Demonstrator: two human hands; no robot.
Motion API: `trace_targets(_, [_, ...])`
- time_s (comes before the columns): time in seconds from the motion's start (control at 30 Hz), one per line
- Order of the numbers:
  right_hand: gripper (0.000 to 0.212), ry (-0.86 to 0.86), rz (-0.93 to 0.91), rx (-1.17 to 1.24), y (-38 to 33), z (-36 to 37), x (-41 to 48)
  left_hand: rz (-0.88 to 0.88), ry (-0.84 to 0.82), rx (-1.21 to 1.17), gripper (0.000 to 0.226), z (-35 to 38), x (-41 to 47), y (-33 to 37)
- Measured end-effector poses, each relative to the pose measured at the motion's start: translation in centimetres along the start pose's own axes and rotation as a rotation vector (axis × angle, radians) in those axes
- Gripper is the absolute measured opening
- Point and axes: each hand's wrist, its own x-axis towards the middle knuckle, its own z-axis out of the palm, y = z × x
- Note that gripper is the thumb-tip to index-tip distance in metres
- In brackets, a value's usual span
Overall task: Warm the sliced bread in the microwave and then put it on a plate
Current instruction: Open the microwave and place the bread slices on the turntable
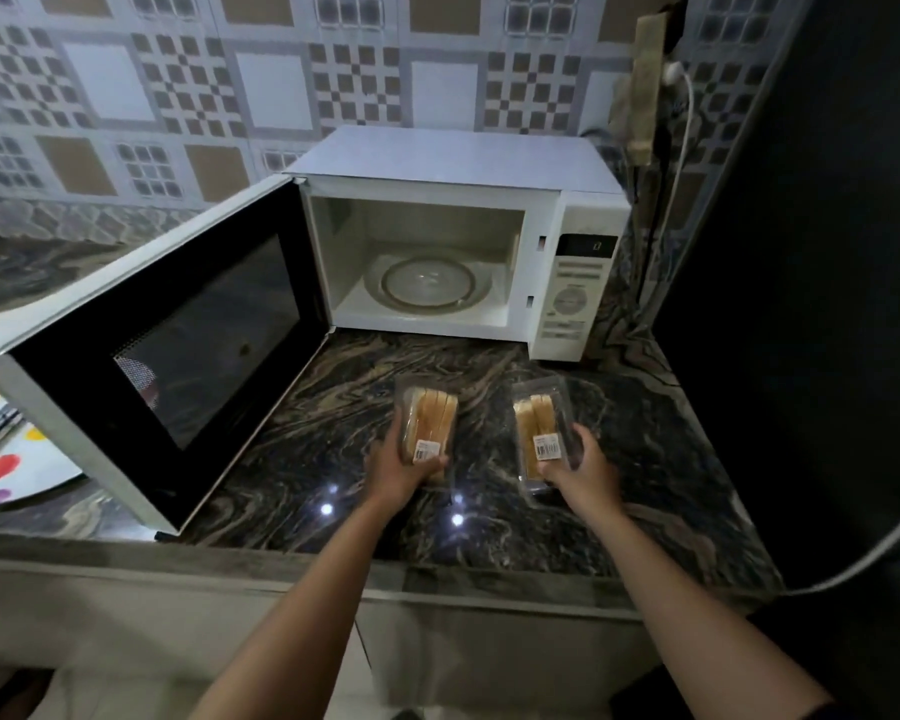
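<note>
Two clear plastic packs of sliced bread lie on the dark marbled counter (pixel 333 407) in front of a white microwave (pixel 572 283). My left hand (pixel 396 472) grips the left bread pack (pixel 430 420) from its near end. My right hand (pixel 583 472) grips the right bread pack (pixel 539 426) the same way. Each pack carries a white barcode label. The microwave door (pixel 167 345) hangs wide open to the left, and the glass turntable (pixel 427 283) inside is bare. A white plate with coloured dots (pixel 17 459) shows at the far left, partly behind the door.
The open door juts out over the left half of the counter, reaching its front edge. A white cable (pixel 681 148) runs from a wall plug down behind the microwave. A dark wall (pixel 811 304) bounds the counter on the right. The display reads 0.
</note>
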Motion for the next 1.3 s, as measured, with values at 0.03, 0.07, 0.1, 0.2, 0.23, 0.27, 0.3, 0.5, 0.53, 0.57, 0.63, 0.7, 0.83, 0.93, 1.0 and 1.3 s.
trace_targets(0.03, [0.075, 0.018, 0.011, -0.04, 0.0, 0.0, 0.0, -0.018, 0.006, 0.034, 0.114, 0.0, 0.1, -0.2])
trace_targets(0.07, [0.073, 0.031, 0.023, -0.077, 0.0, 0.1, 0.0, -0.02, 0.01, 0.059, 0.113, -0.2, -0.8, 0.8])
trace_targets(0.1, [0.07, 0.036, 0.03, -0.117, -0.1, 0.0, 0.0, -0.018, 0.014, 0.071, 0.109, -0.3, -1.5, 1.5])
trace_targets(0.2, [0.059, 0.032, 0.018, -0.245, -0.5, -0.2, 0.2, -0.033, 0.038, 0.115, 0.086, -0.5, -2.3, 2.6])
trace_targets(0.23, [0.063, 0.031, 0.011, -0.283, -0.8, -0.2, 0.2, -0.028, 0.045, 0.131, 0.079, -0.5, -2.3, 2.5])
trace_targets(0.27, [0.071, 0.029, 0.005, -0.314, -1.1, -0.2, 0.2, -0.011, 0.047, 0.137, 0.072, -0.6, -2.6, 2.4])
trace_targets(0.3, [0.077, 0.035, -0.02, -0.333, -1.5, -0.2, 0.0, 0.012, 0.04, 0.14, 0.066, -0.8, -2.8, 2.2])
trace_targets(0.5, [0.06, 0.156, -0.582, -0.356, -4.2, 1.0, -1.2, 0.111, 0.017, 0.073, 0.041, -2.2, -4.4, 0.4])
trace_targets(0.53, [0.053, 0.09, -0.652, -0.344, -4.5, 1.6, -1.4, 0.126, 0.013, 0.048, 0.039, -2.4, -4.6, 0.2])
trace_targets(0.57, [0.047, -0.018, -0.698, -0.339, -4.9, 2.2, -1.7, 0.128, 0.005, 0.022, 0.038, -2.6, -4.8, 0.0])
trace_targets(0.63, [0.044, -0.308, -0.747, -0.425, -5.4, 3.3, -2.5, 0.146, -0.006, -0.041, 0.035, -2.8, -5.2, 0.0])
trace_targets(0.7, [0.042, -0.507, -0.771, -0.553, -5.7, 4.5, -2.9, 0.175, -0.019, -0.077, 0.031, -2.9, -5.3, -0.2])
trace_targets(0.83, [0.033, -0.624, -0.792, -0.681, -6.1, 6.1, -3.1, 0.146, -0.033, -0.14, 0.039, -2.8, -5.0, -0.8])
trace_targets(0.93, [0.022, -0.637, -0.772, -0.683, -6.2, 6.3, -2.9, 0.104, -0.01, -0.201, 0.05, -2.6, -5.0, -0.8])
trace_targets(1.0, [0.016, -0.642, -0.757, -0.644, -6.2, 6.6, -2.6, 0.107, -0.001, -0.199, 0.052, -2.6, -5.0, -0.8])
trace_targets(1.3, [0.02, -0.646, -0.537, -0.609, -8.0, 7.4, -2.4, 0.017, 0.042, -0.137, 0.047, -2.5, -5.4, 0.4])
